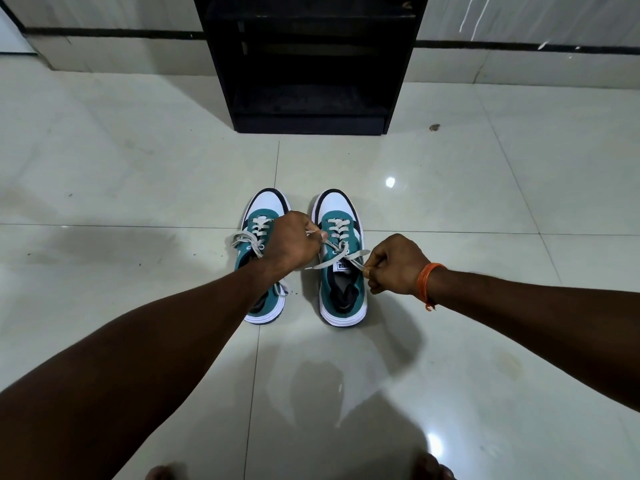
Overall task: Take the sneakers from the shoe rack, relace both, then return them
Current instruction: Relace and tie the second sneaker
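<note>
Both forearms reach to the right sneaker point(341, 258) on the floor, left hand point(294, 242) and right hand point(393, 266) each pinching a lace end point(360, 253); pull evenly so the knot seats snug.

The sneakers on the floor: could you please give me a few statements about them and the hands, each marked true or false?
1. Both sneakers stand on the floor in front of the shoe rack. True.
2. The left hand and right hand each hold a lace of the right sneaker. True.
3. The left sneaker has no laces. False: it is laced, with a loose bow.
4. The orange wristband is on the left wrist. False: it is on the right wrist.
5. A sneaker sits on the rack's bottom shelf. False: both are on the floor.
</note>
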